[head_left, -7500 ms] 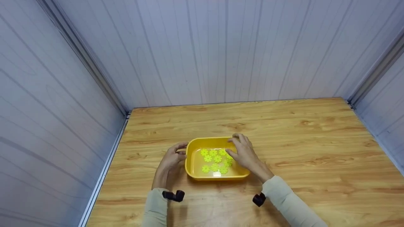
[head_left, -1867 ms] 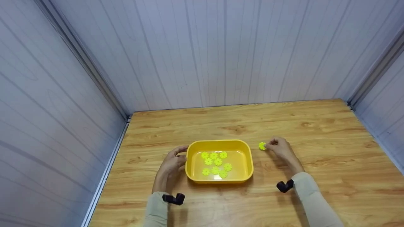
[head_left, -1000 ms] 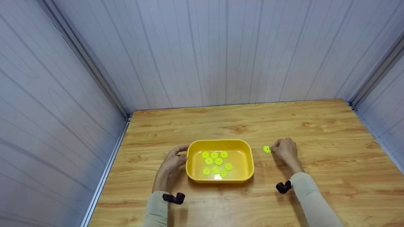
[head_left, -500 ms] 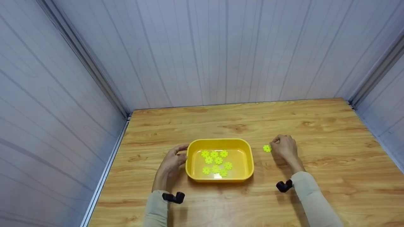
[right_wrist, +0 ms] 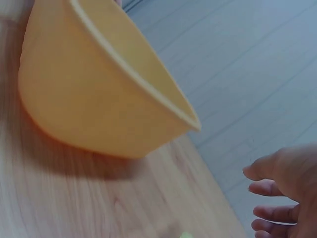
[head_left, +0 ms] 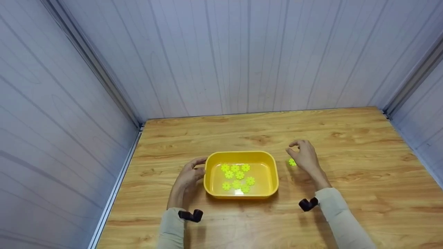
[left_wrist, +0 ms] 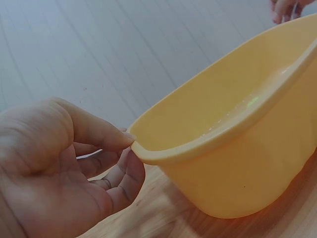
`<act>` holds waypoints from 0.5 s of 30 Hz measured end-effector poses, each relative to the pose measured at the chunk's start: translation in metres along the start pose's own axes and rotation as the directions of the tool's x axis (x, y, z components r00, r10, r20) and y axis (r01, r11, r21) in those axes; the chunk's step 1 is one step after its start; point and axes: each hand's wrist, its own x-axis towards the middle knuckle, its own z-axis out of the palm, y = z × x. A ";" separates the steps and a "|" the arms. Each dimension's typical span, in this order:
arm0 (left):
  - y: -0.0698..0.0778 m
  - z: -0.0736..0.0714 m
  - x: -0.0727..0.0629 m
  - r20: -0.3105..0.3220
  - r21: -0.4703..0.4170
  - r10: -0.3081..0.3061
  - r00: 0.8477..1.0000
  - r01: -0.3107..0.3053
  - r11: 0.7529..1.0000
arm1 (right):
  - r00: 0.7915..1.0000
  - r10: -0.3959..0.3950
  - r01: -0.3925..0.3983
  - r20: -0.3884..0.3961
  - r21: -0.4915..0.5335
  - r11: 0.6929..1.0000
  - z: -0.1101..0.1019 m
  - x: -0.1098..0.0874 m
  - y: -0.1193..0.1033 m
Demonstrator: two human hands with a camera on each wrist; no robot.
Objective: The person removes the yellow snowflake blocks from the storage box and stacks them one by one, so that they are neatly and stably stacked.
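Observation:
A yellow plastic basin [head_left: 265,178] stands mid-table with several bright yellow-green flower-shaped pieces [head_left: 240,175] lying flat inside. My left hand [head_left: 186,177] pinches its left rim; in the left wrist view the thumb lies on the rim's corner [left_wrist: 148,156] with curled fingers beneath. To the right of the basin, one flower piece [head_left: 292,162] lies on the wood, partly covered by my right hand [head_left: 305,157]. That hand hovers over it, thumb and fingers apart with nothing between them, as the right wrist view of the hand [right_wrist: 285,193] also shows.
The wood-grain table [head_left: 356,166] meets a pale panelled wall [head_left: 242,62] at the back, with further panels [head_left: 62,131] at left and right. A black wrist camera [head_left: 191,215] sits on the left sleeve, another camera [head_left: 308,204] on the right.
My right hand reached into the basin, brought one flower piece out to the table at right, then let go and rose slightly up and left. The left hand has stayed at the rim.

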 end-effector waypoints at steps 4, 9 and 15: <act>0.000 0.000 0.000 0.004 0.017 0.016 1.000 -0.016 1.000 | 0.999 -0.044 0.044 -0.016 0.030 0.999 0.002 0.000 -0.013; -0.001 -0.001 0.000 0.030 0.013 0.028 0.999 -0.028 1.000 | 0.997 -0.080 0.081 -0.017 0.048 0.996 0.006 -0.002 -0.029; -0.002 -0.001 0.001 0.030 0.007 0.035 0.999 -0.036 0.999 | 0.994 -0.113 0.113 -0.002 0.061 0.992 0.012 -0.006 -0.045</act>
